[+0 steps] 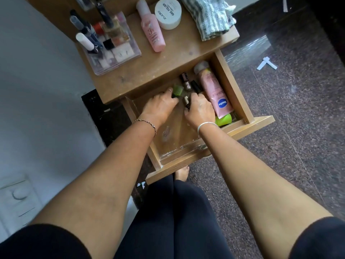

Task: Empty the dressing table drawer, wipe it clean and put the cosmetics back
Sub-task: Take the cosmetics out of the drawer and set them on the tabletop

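The wooden drawer (240, 90) of the dressing table stands pulled out. Both my hands are inside it. My left hand (158, 107) grips a green nail polish bottle (177, 90). My right hand (200, 111) is closed around a dark nail polish bottle (186, 100). Two more dark bottles (186, 83) stand just behind them. A pink Vaseline tube (212, 88) lies along the drawer's right side, with a lime green item (223, 119) at its near end. The near left part of the drawer floor is bare and stained.
On the tabletop (158, 66) lie a pink bottle (152, 28), a white nail polish remover tub (168, 13), a striped grey cloth (207, 17) and a clear organiser (110, 43) full of cosmetics. Dark speckled floor lies to the right, a white wall to the left.
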`<state>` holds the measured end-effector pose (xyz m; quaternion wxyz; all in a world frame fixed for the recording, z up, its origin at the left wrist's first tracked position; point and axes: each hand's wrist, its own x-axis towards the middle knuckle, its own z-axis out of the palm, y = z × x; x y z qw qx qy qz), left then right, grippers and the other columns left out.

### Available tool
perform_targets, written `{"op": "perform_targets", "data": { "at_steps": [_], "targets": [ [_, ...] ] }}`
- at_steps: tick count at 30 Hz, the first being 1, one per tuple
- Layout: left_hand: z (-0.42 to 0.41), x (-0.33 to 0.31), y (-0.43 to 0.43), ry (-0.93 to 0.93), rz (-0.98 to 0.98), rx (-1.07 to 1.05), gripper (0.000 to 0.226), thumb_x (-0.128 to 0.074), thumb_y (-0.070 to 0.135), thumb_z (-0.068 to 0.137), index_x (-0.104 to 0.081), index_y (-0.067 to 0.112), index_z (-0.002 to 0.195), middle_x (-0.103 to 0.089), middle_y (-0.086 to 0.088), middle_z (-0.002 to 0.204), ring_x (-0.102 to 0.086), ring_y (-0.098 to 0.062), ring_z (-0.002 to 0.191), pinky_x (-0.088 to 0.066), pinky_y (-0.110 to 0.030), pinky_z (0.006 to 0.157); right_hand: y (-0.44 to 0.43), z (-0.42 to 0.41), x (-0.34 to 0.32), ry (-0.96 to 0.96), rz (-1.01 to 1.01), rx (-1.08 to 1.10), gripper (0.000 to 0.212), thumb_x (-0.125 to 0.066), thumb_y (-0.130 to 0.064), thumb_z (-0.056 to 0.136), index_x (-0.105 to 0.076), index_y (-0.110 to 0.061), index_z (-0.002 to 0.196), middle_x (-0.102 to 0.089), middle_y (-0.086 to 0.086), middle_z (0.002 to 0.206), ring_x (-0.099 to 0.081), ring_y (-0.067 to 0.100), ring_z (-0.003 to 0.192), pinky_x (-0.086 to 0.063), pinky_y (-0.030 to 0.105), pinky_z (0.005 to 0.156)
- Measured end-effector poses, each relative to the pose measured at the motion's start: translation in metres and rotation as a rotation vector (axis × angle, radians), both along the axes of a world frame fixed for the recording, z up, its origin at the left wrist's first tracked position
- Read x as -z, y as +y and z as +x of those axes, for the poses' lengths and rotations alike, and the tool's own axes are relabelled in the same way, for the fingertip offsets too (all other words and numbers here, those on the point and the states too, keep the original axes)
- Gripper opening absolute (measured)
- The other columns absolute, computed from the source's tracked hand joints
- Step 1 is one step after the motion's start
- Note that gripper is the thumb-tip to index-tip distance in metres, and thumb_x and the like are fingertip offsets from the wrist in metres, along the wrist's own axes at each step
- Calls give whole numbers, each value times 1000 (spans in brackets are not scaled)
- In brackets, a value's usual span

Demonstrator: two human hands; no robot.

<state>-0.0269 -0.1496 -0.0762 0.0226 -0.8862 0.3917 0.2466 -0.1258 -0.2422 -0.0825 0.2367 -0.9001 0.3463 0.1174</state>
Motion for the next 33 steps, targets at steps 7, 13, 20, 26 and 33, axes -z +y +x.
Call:
{"op": "perform_targets", "data": {
  "at_steps": [7,13,20,26,33],
  "targets": [
    [3,6,5,-16,32,147,33,-37,24,97,-48,11,125,-48,-17,135,-53,-39,115,-40,-38,75,-5,-6,9,-17,22,72,30,-63,-27,86,-57,-4,102,-59,17,109,-58,36,103,-45,40,83],
    [0,0,17,27,-77,93,33,-43,24,95,-50,11,125,-51,-18,128,-52,-38,115,-44,-41,85,-8,-15,13,-172,449,421,28,-68,-22,87,-62,-7,109,-67,3,94,-62,17,85,-48,25,83],
    [-14,-25,30,64,-606,-297,21,-67,15,87,-70,11,108,-70,-9,105,-63,-25,96,-44,-26,82,1,-23,-17,-413,986,697,27,-61,-12,93,-59,4,115,-64,5,87,-61,7,76,-54,23,76],
    [-28,-68,39,257,-834,-776,25,-69,24,87,-68,13,109,-71,1,103,-64,-9,92,-49,-19,84,5,-28,-64,-561,1273,737,29,-58,-3,94,-52,-10,122,-66,10,98,-67,16,87,-57,26,81],
    [-17,-117,70,214,-950,-912,23,-69,25,87,-65,8,102,-68,0,95,-61,-3,80,-46,-4,71,14,-16,-108,-591,1214,575,41,-63,-1,89,-48,-22,121,-56,20,123,-61,31,114,-53,40,93]
  ]
}}
